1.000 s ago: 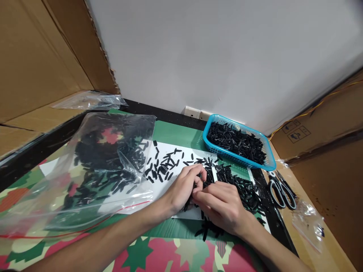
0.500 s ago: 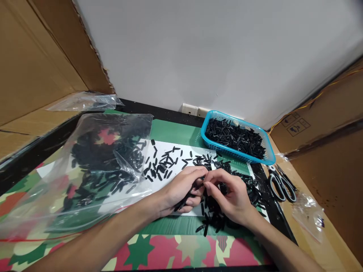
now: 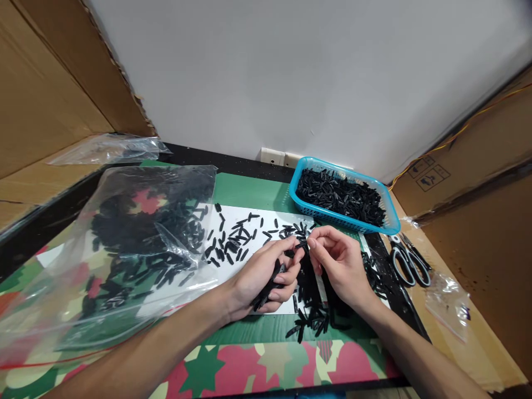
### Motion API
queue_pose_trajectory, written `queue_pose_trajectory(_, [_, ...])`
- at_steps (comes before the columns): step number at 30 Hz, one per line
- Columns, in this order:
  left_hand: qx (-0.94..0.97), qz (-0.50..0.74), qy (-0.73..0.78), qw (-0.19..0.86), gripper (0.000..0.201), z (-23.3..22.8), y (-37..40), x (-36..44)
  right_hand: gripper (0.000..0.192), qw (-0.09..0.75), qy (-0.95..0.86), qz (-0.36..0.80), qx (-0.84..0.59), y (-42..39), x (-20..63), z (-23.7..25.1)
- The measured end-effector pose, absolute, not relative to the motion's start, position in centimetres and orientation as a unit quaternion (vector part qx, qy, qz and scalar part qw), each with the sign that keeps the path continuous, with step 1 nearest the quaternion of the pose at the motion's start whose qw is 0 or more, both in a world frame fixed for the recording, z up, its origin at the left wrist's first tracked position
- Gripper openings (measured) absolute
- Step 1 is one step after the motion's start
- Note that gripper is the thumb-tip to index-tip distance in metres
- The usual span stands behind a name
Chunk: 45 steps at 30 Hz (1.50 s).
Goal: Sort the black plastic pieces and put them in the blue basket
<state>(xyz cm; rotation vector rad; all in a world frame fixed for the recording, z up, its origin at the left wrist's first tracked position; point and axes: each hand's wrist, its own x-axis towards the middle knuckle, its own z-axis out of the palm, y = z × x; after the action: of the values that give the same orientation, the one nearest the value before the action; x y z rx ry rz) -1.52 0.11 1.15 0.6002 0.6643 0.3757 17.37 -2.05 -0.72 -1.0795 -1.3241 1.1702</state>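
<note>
My left hand (image 3: 260,271) is closed around a small bunch of narrow black pieces (image 3: 270,285). Between its thumb and forefinger one short black piece (image 3: 301,243) sticks out to the right. My right hand (image 3: 341,263) pinches at the end of that piece, fingertips close to the left hand's; whether it grips the piece itself is too small to tell. Below both hands lies a dark pile (image 3: 306,288) of the same pieces, partly hidden by the right hand. More pieces (image 3: 235,244) are scattered over a white sheet (image 3: 266,221) to the left.
A large clear zip bag (image 3: 137,266) holding black pieces covers the left side. Behind the pile stands a blue basket (image 3: 347,218) full of them. Scissors (image 3: 409,266) and a small plastic bag (image 3: 446,305) lie at the right. Cardboard walls (image 3: 474,210) flank the table.
My right hand has shifted slightly up and away from the left. The left fingers have loosened, so the bunch in the palm shows more. The whole view has moved slightly.
</note>
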Motion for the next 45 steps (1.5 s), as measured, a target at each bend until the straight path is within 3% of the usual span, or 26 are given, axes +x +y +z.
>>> queue_pose_trajectory(6, [0.335, 0.212, 0.331, 0.856, 0.036, 1.4, 0.0, -1.2, 0.024, 0.509, -0.541, 0.501, -0.444, -1.9, 17.5, -0.8])
queue_pose_trajectory(20, [0.331, 0.220, 0.319, 0.860, 0.046, 1.4, 0.0, -1.0, 0.025, 0.486, -0.576, 0.499, -0.428, -1.8, 17.9, -0.5])
queue_pose_trajectory(35, [0.306, 0.243, 0.313, 0.866, 0.036, 1.8, 0.0, -1.0, 0.019, 0.489, -0.589, 0.478, -0.431, -1.9, 17.9, -0.4])
queue_pose_trajectory(38, [0.340, 0.255, 0.324, 0.845, 0.038, 1.6, 0.0, -0.9, 0.013, 0.468, -0.637, 0.420, -0.446, -2.2, 18.1, -0.1])
queue_pose_trajectory(45, [0.486, 0.283, 0.346, 0.751, 0.044, 0.8, -0.3, -0.7, 0.012, 0.399, -0.805, 0.128, -0.419, -2.3, 18.8, 0.2])
